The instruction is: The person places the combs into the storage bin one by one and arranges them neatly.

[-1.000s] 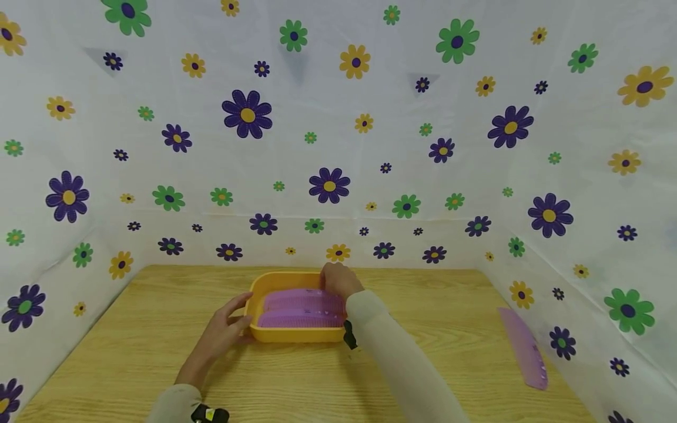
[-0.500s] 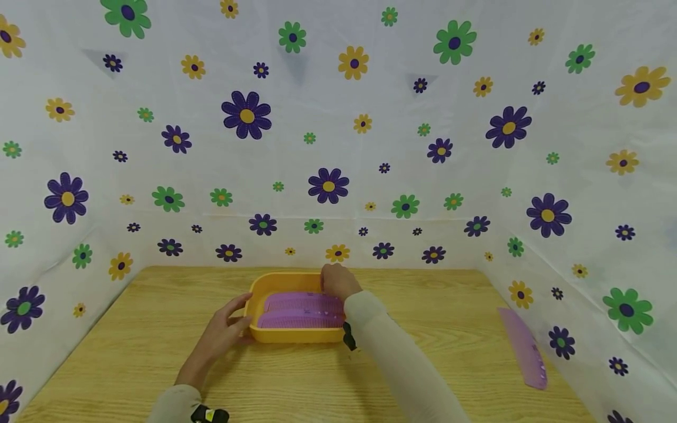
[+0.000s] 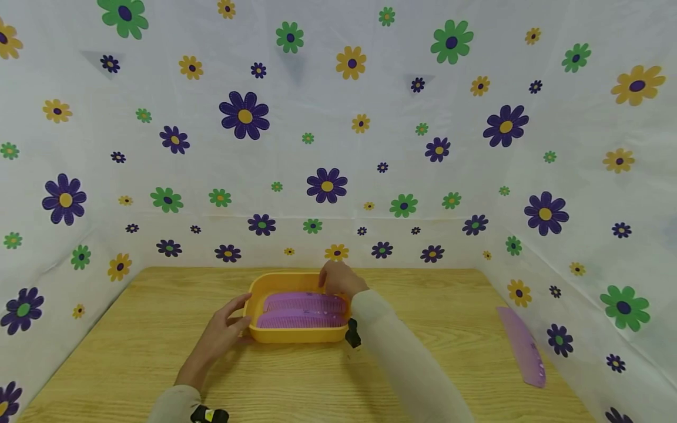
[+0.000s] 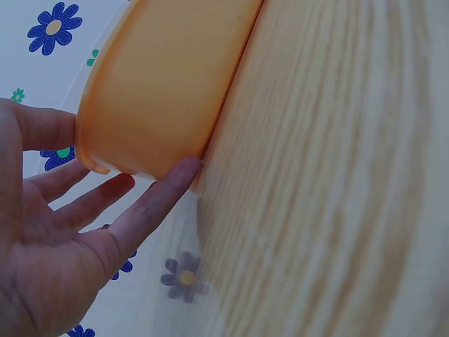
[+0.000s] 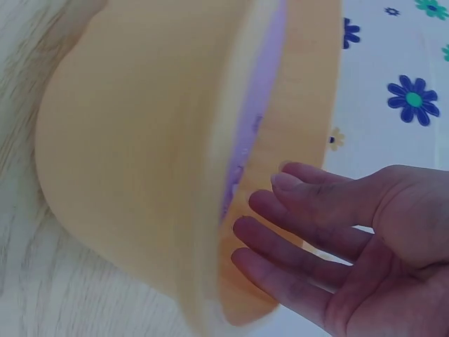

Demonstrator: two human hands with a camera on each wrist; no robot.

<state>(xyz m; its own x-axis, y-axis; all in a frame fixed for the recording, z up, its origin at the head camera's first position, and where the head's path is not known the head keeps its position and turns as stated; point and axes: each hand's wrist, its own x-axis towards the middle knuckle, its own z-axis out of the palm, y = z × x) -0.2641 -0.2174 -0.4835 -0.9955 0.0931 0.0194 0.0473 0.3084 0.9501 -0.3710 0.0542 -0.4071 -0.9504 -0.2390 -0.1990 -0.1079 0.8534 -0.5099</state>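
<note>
A yellow plastic tray (image 3: 298, 336) stands on the table with two purple combs, a rear comb (image 3: 304, 301) and a front comb (image 3: 298, 321), lying side by side in it. My left hand (image 3: 222, 328) touches the tray's left end; in the left wrist view its fairly straight fingers rest against the rim and outer wall. Over the tray's back right corner is my right hand (image 3: 341, 278), holding nothing. The right wrist view shows its fingers (image 5: 280, 232) spread and loosely bent beside a comb (image 5: 256, 105), which is mostly hidden behind the tray wall.
Another purple comb (image 3: 522, 346) lies on the wooden table (image 3: 296, 382) at the far right, near the side wall. A white flower-print cloth (image 3: 402, 106) encloses the table at the back and both sides.
The rear comb has settled slightly lower in the tray. My right hand has risen a little and loosened its fingers, coming off the comb. My left hand stays at the tray's left end.
</note>
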